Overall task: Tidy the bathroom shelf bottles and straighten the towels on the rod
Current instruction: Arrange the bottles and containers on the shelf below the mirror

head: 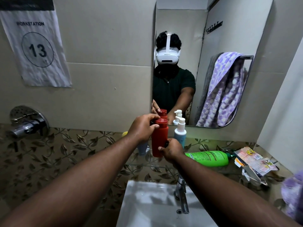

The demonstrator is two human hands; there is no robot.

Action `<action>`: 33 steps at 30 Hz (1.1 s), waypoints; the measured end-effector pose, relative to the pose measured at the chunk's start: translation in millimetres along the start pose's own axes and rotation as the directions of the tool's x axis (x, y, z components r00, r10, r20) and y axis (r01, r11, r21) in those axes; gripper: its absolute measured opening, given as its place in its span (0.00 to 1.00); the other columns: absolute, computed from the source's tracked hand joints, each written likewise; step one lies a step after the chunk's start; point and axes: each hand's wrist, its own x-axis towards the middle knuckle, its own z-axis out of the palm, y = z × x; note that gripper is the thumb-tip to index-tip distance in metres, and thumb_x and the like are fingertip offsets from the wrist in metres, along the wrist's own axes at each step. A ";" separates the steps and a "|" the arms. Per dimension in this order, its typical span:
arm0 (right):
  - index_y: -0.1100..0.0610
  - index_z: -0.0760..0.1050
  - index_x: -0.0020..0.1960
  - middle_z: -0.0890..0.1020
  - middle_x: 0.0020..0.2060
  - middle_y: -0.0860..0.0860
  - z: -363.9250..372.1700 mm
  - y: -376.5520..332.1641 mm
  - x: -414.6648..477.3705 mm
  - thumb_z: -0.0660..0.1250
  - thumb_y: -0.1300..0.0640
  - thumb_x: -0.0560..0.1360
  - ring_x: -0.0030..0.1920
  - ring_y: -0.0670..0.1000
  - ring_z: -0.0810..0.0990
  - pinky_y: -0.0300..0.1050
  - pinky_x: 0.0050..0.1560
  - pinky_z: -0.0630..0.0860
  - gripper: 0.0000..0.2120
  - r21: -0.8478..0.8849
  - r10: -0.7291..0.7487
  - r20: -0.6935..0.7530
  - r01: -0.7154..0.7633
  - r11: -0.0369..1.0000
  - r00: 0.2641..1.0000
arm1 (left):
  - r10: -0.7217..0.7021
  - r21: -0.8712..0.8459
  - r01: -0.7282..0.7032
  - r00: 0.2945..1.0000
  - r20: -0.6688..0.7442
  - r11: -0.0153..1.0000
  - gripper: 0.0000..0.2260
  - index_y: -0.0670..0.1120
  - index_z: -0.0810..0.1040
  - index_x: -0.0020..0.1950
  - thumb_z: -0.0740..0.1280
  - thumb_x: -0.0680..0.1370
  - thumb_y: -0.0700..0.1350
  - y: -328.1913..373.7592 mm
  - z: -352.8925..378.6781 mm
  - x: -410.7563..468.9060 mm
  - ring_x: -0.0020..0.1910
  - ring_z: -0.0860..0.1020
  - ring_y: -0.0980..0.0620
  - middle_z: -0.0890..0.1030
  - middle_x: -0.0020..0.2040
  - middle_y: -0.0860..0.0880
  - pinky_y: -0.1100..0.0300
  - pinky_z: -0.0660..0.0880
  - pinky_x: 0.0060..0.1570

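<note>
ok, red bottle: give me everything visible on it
The red bottle is a tall, matte, plastic-looking cylinder with a wider, round red cap, shut. It stands upright at the glass shelf under the mirror, which reflects its cap. The left hand grips it near the cap; the right hand holds its lower body. A white-pump bottle stands just right of it. No label shows.

Pump bottle [180, 133] upright — lying bottle [207, 158] right, on shelf [229, 173].
</note>
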 end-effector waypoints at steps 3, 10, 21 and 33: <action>0.57 0.83 0.58 0.87 0.54 0.54 -1.0 0.7 -5.9 0.75 0.51 0.75 0.54 0.56 0.85 0.43 0.50 0.76 0.15 -0.075 0.039 -0.061 -0.043 0.996 0.997 | -0.003 0.000 0.003 1.000 -0.010 1.000 0.20 0.52 0.79 0.69 0.74 0.77 0.44 1.0 -0.4 -1.1 0.62 0.81 0.52 0.83 0.65 0.50 0.55 0.78 0.62; 0.58 0.82 0.47 0.87 0.44 0.54 -4.3 8.2 -25.6 0.76 0.47 0.73 0.47 0.56 0.85 0.43 0.45 0.77 0.14 -0.139 0.053 -0.153 -0.075 0.987 0.987 | 0.004 0.059 -0.003 1.000 -0.018 0.998 0.22 0.50 0.77 0.72 0.74 0.77 0.46 4.1 -3.7 -4.5 0.64 0.80 0.50 0.81 0.68 0.49 0.54 0.78 0.61; 0.54 0.74 0.40 0.78 0.34 0.47 -63.0 25.9 -33.9 0.77 0.52 0.71 0.37 0.53 0.76 0.45 0.36 0.66 0.12 -0.135 -0.150 -0.436 0.101 0.986 0.887 | 0.259 0.311 -0.222 0.962 -0.083 0.924 0.18 0.54 0.78 0.65 0.72 0.76 0.54 21.2 -4.9 -8.0 0.62 0.74 0.49 0.78 0.59 0.52 0.51 0.74 0.60; 0.48 0.78 0.55 0.84 0.55 0.51 -95.3 69.6 -20.8 0.72 0.59 0.72 0.55 0.55 0.81 0.46 0.51 0.78 0.14 -0.374 -0.139 -0.109 0.089 0.923 0.984 | 0.569 0.565 -0.417 0.814 -0.116 0.712 0.09 0.47 0.80 0.52 0.70 0.76 0.49 52.3 28.8 -21.8 0.56 0.76 0.41 0.80 0.52 0.46 0.48 0.66 0.60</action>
